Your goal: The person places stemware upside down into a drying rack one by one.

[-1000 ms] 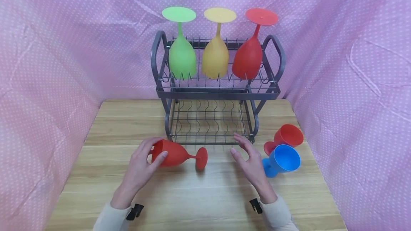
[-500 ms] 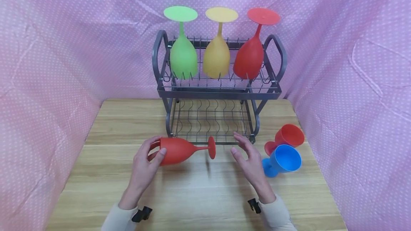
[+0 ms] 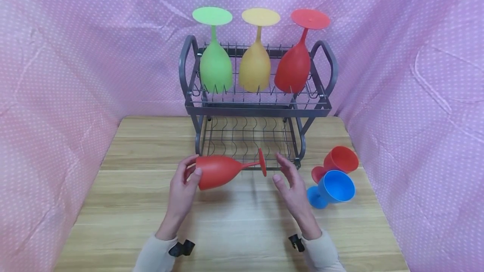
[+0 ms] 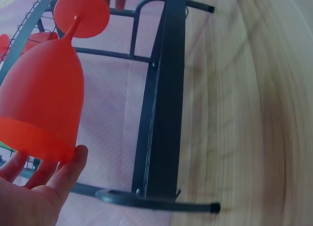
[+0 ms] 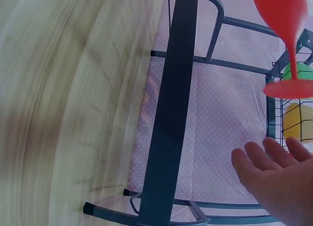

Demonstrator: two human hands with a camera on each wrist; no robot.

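My left hand [image 3: 184,190] grips a red goblet [image 3: 219,171] by its rim, thumb on the near side. The goblet lies sideways in the air above the table, its round foot pointing right. In the left wrist view the thumb and fingers pinch the lip of the red bowl [image 4: 46,89]. My right hand [image 3: 294,192] hovers just right of the goblet's foot with relaxed, parted fingers and nothing in them. From the right wrist view, the goblet's foot [image 5: 291,88] appears beyond the right fingertips, apart from them.
A dark two-tier dish rack [image 3: 261,110] stands at the back. Upside down on its top tier are a green goblet [image 3: 216,68], a yellow goblet [image 3: 254,70] and another red goblet [image 3: 293,70]. At the right lie a small red cup [image 3: 342,159] and a blue cup [image 3: 336,186], both tipped.
My left hand has lifted the red goblet off the table and carried it right, toward the right hand, its foot rising. The right hand has barely moved.
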